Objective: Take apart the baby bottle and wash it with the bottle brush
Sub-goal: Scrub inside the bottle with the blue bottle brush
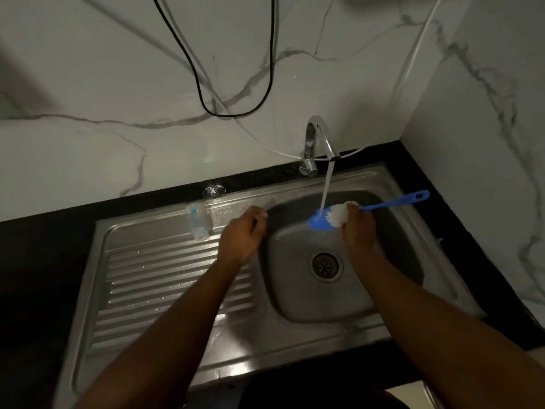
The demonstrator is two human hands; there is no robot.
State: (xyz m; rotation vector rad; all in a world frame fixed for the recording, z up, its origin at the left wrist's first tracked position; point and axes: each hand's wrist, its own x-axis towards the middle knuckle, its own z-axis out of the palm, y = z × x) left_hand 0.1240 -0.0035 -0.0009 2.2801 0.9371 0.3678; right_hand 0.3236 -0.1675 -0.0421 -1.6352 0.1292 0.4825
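Observation:
The clear baby bottle (199, 221) lies on its side at the far end of the steel drainboard, left of the basin. My right hand (358, 231) grips the bottle brush (339, 214) just behind its white bristles, and the blue handle sticks out to the upper right. A blue part (320, 223) at the bristle end sits under the running water; whether it belongs to the brush or the bottle is unclear. My left hand (244, 234) hovers at the basin's left rim with fingers curled, blurred, right of the bottle and apart from it.
The chrome tap (321, 137) runs a stream into the steel sink basin (295, 290), whose drain (325, 265) is in the middle. A small shiny object (214, 190) sits on the black counter behind the drainboard. Black and white cables hang on the marble wall.

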